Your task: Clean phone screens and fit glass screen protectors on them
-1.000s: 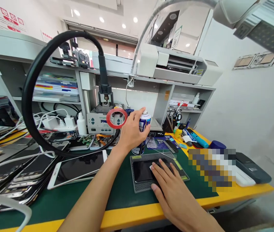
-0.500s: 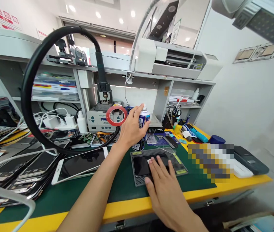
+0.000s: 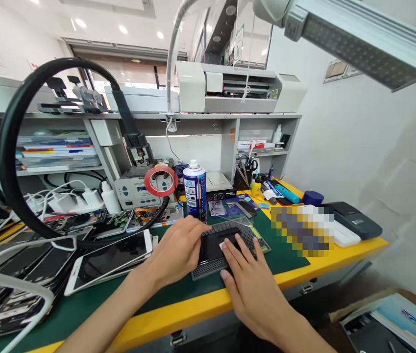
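A dark phone (image 3: pixel 210 247) lies screen up on a grey perforated mat (image 3: pixel 208 270). My left hand (image 3: pixel 181 245) is closed at the phone's left edge, fingers curled, their tips partly hidden. Flat over the phone's right part rests my right hand (image 3: pixel 246 274), its fingers stretched out. A small white pad (image 3: pixel 222 246) shows beneath those fingers and is mostly covered. Just behind my left hand stands a blue and white spray can (image 3: pixel 195 191), upright and untouched.
To the left are a white-framed phone screen (image 3: pixel 114 260) and stacked phone panels (image 3: pixel 20 289). A black hose (image 3: pixel 5 147) arches over them. A red tape ring (image 3: pixel 149 181) hangs at a grey station (image 3: pixel 127 193). Tools (image 3: pixel 284 191) lie at right, below a lamp (image 3: pixel 362 49).
My left hand has let go of the spray can and come down to the phone's left edge. My right hand stays on the phone. The view has turned to the right.
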A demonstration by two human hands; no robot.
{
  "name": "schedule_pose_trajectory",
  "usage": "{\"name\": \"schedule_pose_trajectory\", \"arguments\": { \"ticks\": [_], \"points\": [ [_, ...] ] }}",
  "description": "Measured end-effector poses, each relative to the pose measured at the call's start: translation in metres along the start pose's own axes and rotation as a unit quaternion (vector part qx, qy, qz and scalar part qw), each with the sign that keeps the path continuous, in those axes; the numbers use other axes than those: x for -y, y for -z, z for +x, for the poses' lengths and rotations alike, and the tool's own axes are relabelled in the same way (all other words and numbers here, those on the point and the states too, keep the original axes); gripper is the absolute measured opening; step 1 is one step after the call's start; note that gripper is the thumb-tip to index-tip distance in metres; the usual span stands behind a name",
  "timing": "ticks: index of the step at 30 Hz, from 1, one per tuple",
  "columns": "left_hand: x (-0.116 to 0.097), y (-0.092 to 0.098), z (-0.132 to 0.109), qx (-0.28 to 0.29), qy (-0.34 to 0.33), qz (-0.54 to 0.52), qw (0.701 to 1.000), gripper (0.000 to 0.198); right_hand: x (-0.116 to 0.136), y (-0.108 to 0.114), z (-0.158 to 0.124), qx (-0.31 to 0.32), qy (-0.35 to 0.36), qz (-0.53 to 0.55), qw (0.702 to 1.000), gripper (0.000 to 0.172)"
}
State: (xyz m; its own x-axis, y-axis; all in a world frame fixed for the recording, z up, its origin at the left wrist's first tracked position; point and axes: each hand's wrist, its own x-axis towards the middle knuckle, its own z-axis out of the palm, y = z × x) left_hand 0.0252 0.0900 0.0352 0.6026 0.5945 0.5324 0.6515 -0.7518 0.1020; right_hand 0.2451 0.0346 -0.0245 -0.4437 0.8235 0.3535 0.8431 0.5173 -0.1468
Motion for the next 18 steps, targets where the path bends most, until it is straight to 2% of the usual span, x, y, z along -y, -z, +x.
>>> {"name": "schedule_pose_trajectory", "arguments": {
  "ticks": [2,5,12,18],
  "points": [
    [0.006,-0.006,-0.016,0.070,0.015,0.004,0.997,0.045,-0.004,-0.001,-0.002,-0.012,-0.003,-0.007,1.000,0.052],
    [0.015,-0.012,-0.027,0.108,0.034,0.002,0.994,0.055,0.002,-0.005,-0.001,-0.018,0.016,0.001,1.000,0.051],
    [0.021,-0.015,-0.026,0.112,0.091,-0.037,0.989,0.054,0.024,-0.009,0.016,-0.017,0.105,0.024,0.994,0.047],
    [0.024,-0.016,-0.031,0.111,0.088,-0.053,0.989,0.053,0.005,0.005,0.040,0.003,0.132,0.064,0.989,0.031]
  ]
}}
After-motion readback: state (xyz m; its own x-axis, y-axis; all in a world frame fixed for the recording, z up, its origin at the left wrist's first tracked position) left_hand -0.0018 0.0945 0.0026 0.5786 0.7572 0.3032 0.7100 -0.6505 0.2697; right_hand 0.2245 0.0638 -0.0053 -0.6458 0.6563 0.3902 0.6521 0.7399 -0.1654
